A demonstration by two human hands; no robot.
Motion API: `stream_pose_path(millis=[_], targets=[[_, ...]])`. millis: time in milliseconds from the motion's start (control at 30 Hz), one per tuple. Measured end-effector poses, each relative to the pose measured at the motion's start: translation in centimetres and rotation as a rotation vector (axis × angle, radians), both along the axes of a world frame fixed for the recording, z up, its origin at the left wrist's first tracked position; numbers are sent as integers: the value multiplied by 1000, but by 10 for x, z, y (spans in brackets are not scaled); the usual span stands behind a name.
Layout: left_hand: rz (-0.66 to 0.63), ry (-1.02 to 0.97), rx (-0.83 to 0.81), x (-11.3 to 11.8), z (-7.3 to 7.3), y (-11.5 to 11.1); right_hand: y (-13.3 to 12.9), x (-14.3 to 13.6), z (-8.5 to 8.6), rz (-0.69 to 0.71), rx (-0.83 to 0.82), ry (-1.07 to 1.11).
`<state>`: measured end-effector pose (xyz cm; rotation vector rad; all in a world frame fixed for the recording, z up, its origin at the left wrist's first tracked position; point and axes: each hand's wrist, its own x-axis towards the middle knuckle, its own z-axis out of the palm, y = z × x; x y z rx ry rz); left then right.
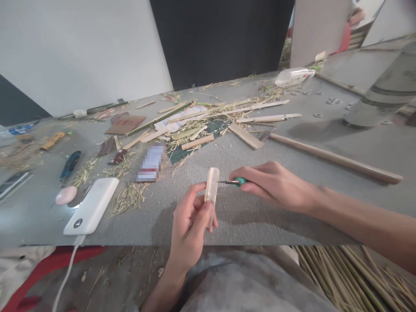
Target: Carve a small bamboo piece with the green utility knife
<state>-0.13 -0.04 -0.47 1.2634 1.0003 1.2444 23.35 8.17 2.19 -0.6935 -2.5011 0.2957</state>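
Near the front edge of the grey table, my left hand (191,221) grips a short, pale strip of split bamboo (212,184), held upright and slightly tilted. My right hand (273,184) comes in from the right, closed around the green handle of a small thin-bladed tool (239,181). Its slim metal tip points left and meets the strip's right edge, or lies just in front of it; I cannot tell which. The tool's exact kind is unclear, since my fingers cover most of the handle.
Bamboo strips and shavings (195,125) litter the table's middle. A wooden rod (338,158) lies to the right, near a large cylinder (383,91) and a plastic bottle (292,77). On the left are a white power bank (92,206) with a cable and a dark utility knife (70,164).
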Motion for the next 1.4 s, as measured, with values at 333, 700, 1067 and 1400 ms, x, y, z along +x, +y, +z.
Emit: stream_pose_path(millis=[333,700,1067,1400], targets=[[14,-21,3,-2,-4,-1,0,-1,1,12,65,24],[-5,0,-5,-2,-2,-2,0,0,-5,-21,125,15],[-81,82,-4,-4,5,2,1,-1,-5,-31,133,13],[-69,-3,6,-4,-3,2,-1,-2,-5,-12,140,-18]])
